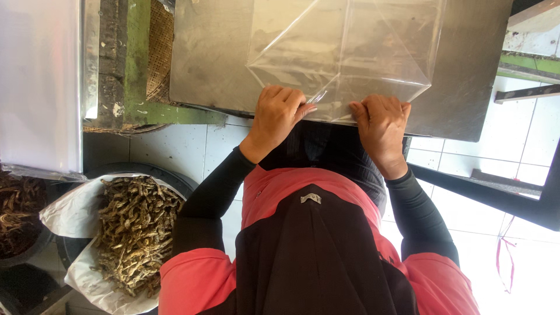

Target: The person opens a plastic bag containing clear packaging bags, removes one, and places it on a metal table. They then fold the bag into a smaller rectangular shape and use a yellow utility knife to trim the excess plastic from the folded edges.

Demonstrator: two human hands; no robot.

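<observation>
White tiled floor [466,169]; grey metal tabletop [210,58]; worn green wooden frame [137,58]

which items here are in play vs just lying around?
In play:
- clear plastic bag, near edge pinched by both hands
- left hand
- right hand
- metal tabletop under the bag

Lying about:
- lined tub of dried brown pieces on the floor
- woven basket
- stack of plastic sheets

A grey metal desk [210,58] is carrying a clear plastic bag [344,52], which is lying flat toward its near edge, its mouth reaching that edge. Both hands are pinching it there.
</observation>
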